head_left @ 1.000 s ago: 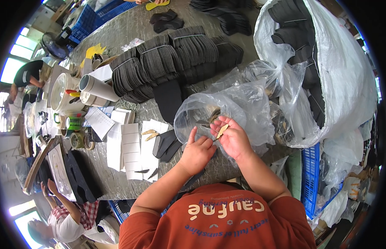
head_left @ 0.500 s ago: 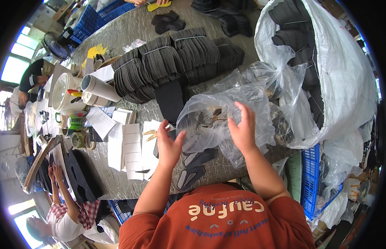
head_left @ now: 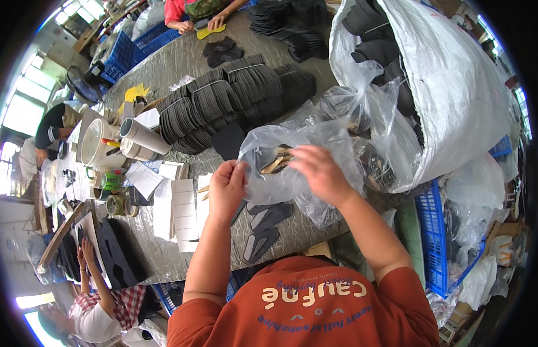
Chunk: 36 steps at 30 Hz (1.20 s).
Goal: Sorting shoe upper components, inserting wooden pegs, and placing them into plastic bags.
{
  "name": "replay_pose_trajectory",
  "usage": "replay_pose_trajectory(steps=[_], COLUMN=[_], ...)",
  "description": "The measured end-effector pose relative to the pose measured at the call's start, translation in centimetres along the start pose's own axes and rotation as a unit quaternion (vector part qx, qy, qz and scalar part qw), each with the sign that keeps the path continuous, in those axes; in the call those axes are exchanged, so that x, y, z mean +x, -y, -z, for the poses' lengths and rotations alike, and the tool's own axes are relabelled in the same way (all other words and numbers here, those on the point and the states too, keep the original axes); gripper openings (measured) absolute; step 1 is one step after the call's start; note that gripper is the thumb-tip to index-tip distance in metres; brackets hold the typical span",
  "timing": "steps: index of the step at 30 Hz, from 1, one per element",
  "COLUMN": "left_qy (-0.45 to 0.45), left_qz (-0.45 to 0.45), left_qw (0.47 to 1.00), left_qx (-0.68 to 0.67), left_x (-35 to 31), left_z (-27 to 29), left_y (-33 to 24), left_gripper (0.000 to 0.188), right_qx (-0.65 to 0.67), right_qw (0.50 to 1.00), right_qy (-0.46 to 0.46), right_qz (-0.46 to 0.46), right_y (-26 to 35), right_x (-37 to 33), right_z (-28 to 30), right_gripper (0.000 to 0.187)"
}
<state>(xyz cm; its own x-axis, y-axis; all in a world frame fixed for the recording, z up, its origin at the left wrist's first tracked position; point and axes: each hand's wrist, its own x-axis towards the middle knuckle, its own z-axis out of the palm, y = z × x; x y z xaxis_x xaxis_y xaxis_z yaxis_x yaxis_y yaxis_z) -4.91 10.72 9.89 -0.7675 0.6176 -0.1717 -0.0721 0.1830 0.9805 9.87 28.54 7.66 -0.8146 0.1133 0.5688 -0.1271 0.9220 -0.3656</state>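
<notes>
My left hand (head_left: 227, 186) is closed in a pinch on the near left edge of a clear plastic bag (head_left: 264, 189). Inside the bag lie small brown and black flat pieces (head_left: 275, 165), too small to name. Over the bag's right side reaches my right hand (head_left: 322, 176), fingers stretched out toward those pieces, slightly blurred; I see nothing held in it. Dark flat cut-outs with grey strips (head_left: 270, 216) rest on the table just below the bag. A black sheet (head_left: 227, 142) lies beyond my left hand, beside bundled rows of dark pieces (head_left: 214, 95).
A large white sack (head_left: 459, 98) of dark bundles stands on the right, above a blue crate (head_left: 432, 237). White papers (head_left: 182, 208), a white tumbler (head_left: 143, 134) and tape rolls (head_left: 115, 205) crowd the left. Across the table, another person's hands (head_left: 218, 21) touch a yellow piece (head_left: 210, 31).
My left hand has gone from spread fingers to pinching the bag's edge. My right hand has moved left over the bag. The whole view has shifted slightly.
</notes>
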Motion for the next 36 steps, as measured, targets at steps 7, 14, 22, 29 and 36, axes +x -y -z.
replay_pose_trajectory(steps=[7, 14, 22, 29, 36], left_qy=[-0.011, 0.019, -0.009, 0.027, 0.066], left_qz=[-0.064, -0.086, -0.162, -0.267, -0.276], left_qw=[0.992, 0.990, 0.981, 0.958, 0.957], left_qx=[0.107, 0.109, 0.106, 0.097, 0.062], left_x=[-3.8, -7.8, -9.9, -11.8, -12.9], left_z=[-0.9, -2.8, -3.2, -3.3, -3.5], left_y=[0.4, 1.8, -0.2, -2.3, -3.3], left_gripper=[0.015, 0.011, 0.009, 0.004, 0.007], right_qx=[-0.145, -0.063, 0.139, 0.161, 0.147], right_qw=[0.964, 0.992, 0.980, 0.946, 0.941], right_qy=[0.215, 0.098, -0.140, -0.276, -0.295], right_qz=[-0.066, 0.057, -0.036, -0.060, -0.073], right_y=[-0.4, 1.2, 1.4, 2.6, 3.6], right_x=[-2.7, -6.4, -8.2, -10.4, -10.8], right_z=[1.2, 4.4, 5.9, 7.1, 8.2], right_gripper=[0.016, 0.004, 0.016, 0.028, 0.030])
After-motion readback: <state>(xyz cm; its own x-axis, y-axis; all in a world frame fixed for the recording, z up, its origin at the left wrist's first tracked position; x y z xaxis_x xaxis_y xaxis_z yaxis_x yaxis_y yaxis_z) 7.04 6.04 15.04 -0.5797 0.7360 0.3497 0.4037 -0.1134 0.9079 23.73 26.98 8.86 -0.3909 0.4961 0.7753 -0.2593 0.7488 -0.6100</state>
